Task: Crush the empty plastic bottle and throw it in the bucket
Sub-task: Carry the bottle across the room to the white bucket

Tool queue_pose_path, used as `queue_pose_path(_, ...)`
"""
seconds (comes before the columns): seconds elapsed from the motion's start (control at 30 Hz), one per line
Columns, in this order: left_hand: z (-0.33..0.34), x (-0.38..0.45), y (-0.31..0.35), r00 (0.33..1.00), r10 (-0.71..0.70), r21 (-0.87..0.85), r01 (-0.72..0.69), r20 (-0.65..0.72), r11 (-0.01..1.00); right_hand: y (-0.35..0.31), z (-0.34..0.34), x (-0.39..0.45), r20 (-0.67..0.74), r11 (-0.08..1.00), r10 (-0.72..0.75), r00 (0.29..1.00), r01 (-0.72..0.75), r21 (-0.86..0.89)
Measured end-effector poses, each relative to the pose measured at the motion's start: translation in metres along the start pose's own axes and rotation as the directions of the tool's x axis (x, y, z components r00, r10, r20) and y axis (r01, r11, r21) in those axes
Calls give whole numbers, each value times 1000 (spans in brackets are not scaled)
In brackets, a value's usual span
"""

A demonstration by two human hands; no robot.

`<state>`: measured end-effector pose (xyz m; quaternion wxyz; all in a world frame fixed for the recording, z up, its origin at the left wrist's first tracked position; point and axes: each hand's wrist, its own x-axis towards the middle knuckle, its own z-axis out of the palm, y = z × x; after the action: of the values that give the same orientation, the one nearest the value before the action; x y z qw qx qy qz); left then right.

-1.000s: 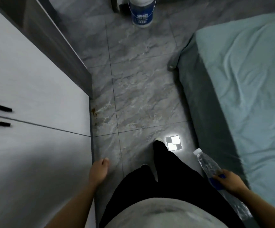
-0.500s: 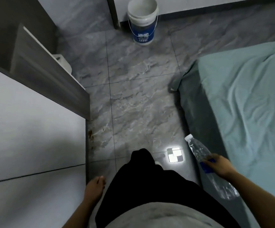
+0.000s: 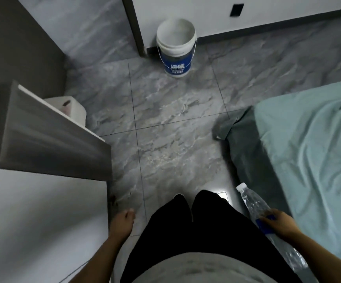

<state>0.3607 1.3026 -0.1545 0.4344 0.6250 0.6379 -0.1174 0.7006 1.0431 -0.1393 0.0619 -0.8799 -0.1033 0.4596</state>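
A: Item one, plastic bottle (image 3: 253, 203): uncrushed, clear, blue label. Location?

B: In your right hand (image 3: 280, 221), fingers wrapped round the label band at mid-body. Long axis runs cap forward and away from you, base back toward your hip, beside the bed (image 3: 312, 144).

A: Item two, left hand (image 3: 124, 220)?

B: Loosely curled at your side, holding nothing; the nearer hand for the free cap end when you crush.

A: Item three, bucket (image 3: 175, 48)?

B: White, blue label, mouth open, upright on the tiled floor (image 3: 165, 119) by the far wall; straight ahead of you, well apart from the bottle, roughly where its cap points
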Motion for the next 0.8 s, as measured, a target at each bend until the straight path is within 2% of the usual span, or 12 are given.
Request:
queue_pose_path(0.23, -25, 80, 115, 998, 67, 13, -67, 2, 998, -23, -45, 41, 12, 994, 112, 994, -112, 11)
queue_pose_path(0.37, -27, 111, 165, 999, 53, -33, -53, -4, 998, -62, -83, 87, 6, 995, 101, 995, -102, 17)
queue_pose_path(0.5, -27, 128, 197, 1000, 4, -125, -6, -22, 992, -123, -135, 132, -1, 1000, 17, 1000, -17, 24)
queue_pose_path(0.6, -35, 143, 212, 996, -84, -175, 77, -34, 982, -174, -171, 164, -22, 999, -31, 999, 32, 19)
queue_pose_path(0.8, -58, 184, 230, 978, -210, -231, 201, -16, 952, -261, -214, 215, -23, 996, -86, 996, 86, 19)
